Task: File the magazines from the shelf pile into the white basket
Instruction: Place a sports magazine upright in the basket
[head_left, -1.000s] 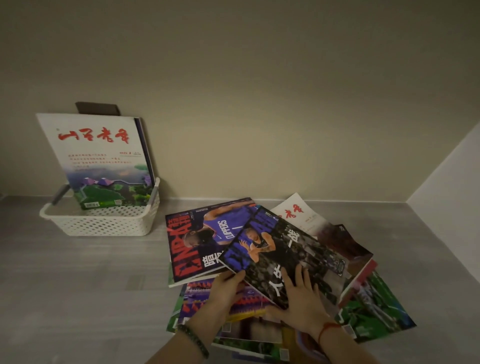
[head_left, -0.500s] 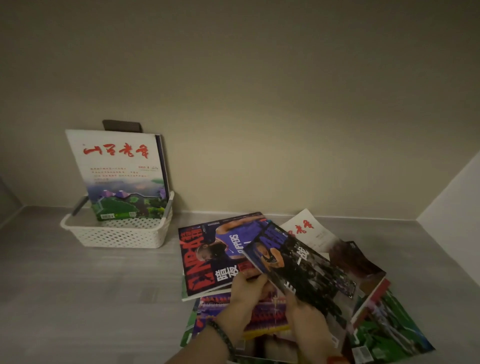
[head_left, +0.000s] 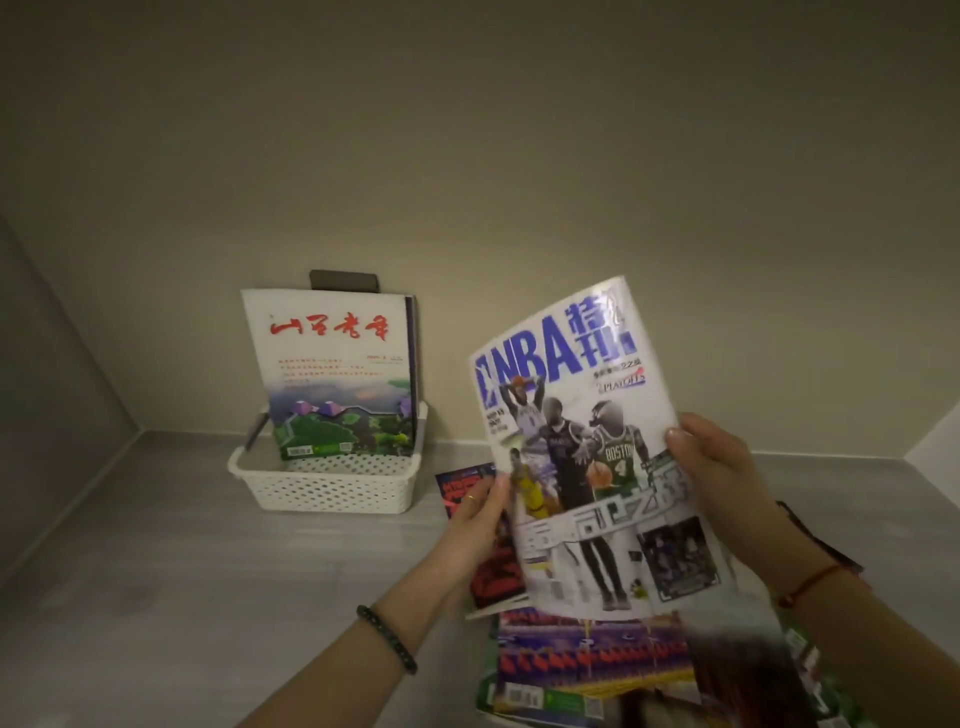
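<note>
I hold a white NBA magazine upright above the pile, its cover facing me. My left hand grips its left edge and my right hand grips its right edge. Beneath it the pile of magazines lies spread on the grey shelf, partly hidden by the raised one. At the back left stands the white basket, and a white magazine with red characters stands in it, leaning on the wall, with others behind it.
The grey shelf is enclosed by a beige back wall, a left side wall and a right side wall. A dark bracket shows on the back wall above the basket.
Both hands have lifted a magazine off the pile, and it now stands upright with a white NBA cover facing me. The view has shifted left, so the basket sits nearer the middle.
</note>
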